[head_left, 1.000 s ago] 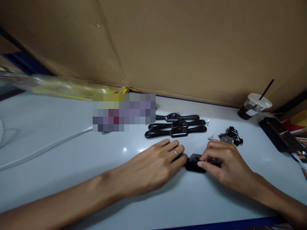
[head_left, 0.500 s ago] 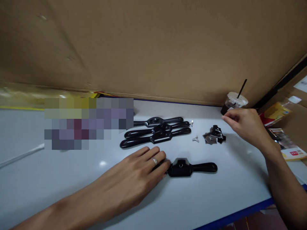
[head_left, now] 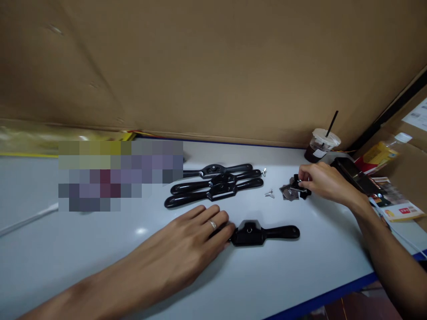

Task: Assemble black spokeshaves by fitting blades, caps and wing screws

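My left hand (head_left: 203, 235), with a ring on one finger, is wrapped round the left handle of a black spokeshave (head_left: 248, 234) lying on the table. Beyond it, three more black spokeshaves (head_left: 223, 191) lie side by side. My right hand (head_left: 315, 180) has its fingertips closed at a small pile of black metal pieces (head_left: 304, 194); what they pinch is too small to make out. Flat grey blades (head_left: 288, 192) lie at the left of that pile. One silver wing screw (head_left: 270, 194) rests left of the blades, another (head_left: 263, 172) by a handle end.
A lidded cup with a straw (head_left: 322, 144) stands at the back right. Near it are a dark phone-like object (head_left: 353, 175), a yellow bottle (head_left: 383, 153) and printed papers (head_left: 403, 209). A cardboard wall (head_left: 213, 71) rises behind the table. A blurred patch covers things at left.
My right hand has moved left and down from beside the cup to the black metal pieces. My left hand keeps its hold on the spokeshave. The view has shifted slightly.
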`<state>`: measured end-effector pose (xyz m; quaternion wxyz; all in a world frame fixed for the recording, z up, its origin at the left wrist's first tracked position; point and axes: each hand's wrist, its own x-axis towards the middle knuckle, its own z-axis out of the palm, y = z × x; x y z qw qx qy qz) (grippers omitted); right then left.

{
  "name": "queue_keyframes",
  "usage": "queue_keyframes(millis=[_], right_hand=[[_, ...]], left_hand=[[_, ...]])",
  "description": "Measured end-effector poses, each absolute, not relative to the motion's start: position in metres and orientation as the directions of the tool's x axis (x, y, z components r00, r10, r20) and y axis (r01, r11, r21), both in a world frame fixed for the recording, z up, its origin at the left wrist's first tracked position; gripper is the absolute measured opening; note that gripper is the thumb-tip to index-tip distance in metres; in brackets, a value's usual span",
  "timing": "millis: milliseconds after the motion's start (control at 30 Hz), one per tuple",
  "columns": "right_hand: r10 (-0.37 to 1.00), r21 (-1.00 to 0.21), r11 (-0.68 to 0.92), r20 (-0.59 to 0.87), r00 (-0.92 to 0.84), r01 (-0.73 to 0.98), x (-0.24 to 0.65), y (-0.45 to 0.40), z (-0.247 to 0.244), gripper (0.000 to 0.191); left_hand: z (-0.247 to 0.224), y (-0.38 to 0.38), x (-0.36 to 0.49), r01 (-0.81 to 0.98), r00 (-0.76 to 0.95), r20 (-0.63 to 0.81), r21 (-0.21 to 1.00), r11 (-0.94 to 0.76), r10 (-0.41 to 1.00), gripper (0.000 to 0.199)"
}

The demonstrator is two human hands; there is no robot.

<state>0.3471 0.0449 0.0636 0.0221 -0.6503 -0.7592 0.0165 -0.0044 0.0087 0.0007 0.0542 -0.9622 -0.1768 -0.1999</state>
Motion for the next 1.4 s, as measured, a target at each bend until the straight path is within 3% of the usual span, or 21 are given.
queue_keyframes(millis=[167,233,333,467,667,1067,1400], right_hand=[[0.979,-0.153,0.18,0.121,-0.163,0.972,0.341,0.043,0.074,0.006],[0.968,-0.273,0.224,0.173,-0.181,0.936,0.329,0.035,0.077,0.009],[0.941,-0.573,0.338,0.213,-0.263,0.746,0.3,0.017,0.074,0.015],[0.891,-0.698,0.423,0.207,-0.403,0.578,0.262,-0.007,0.06,0.014],[0.855,-0.716,0.454,0.183,-0.486,0.53,0.245,-0.017,0.047,0.016],[0.811,-0.639,0.544,0.235,-0.536,0.543,0.241,-0.012,0.035,0.018],[0.886,-0.671,0.41,0.134,-0.443,0.618,0.238,-0.011,0.035,0.016]], left_hand=[[0.003,0.008,-0.005,0.356,0.869,0.379,-0.034,-0.934,0.317,0.026],[0.004,0.007,-0.004,0.358,0.878,0.353,-0.037,-0.933,0.323,0.024],[0.006,0.007,-0.003,0.356,0.881,0.345,-0.034,-0.934,0.323,0.024],[0.007,0.008,-0.002,0.338,0.872,0.386,-0.03,-0.94,0.301,0.025],[0.005,0.007,-0.003,0.328,0.868,0.414,-0.061,-0.943,0.275,0.022],[0.008,0.007,0.0,0.335,0.864,0.425,-0.087,-0.938,0.269,0.021],[0.006,0.005,0.0,0.345,0.859,0.425,-0.068,-0.936,0.286,0.019]])
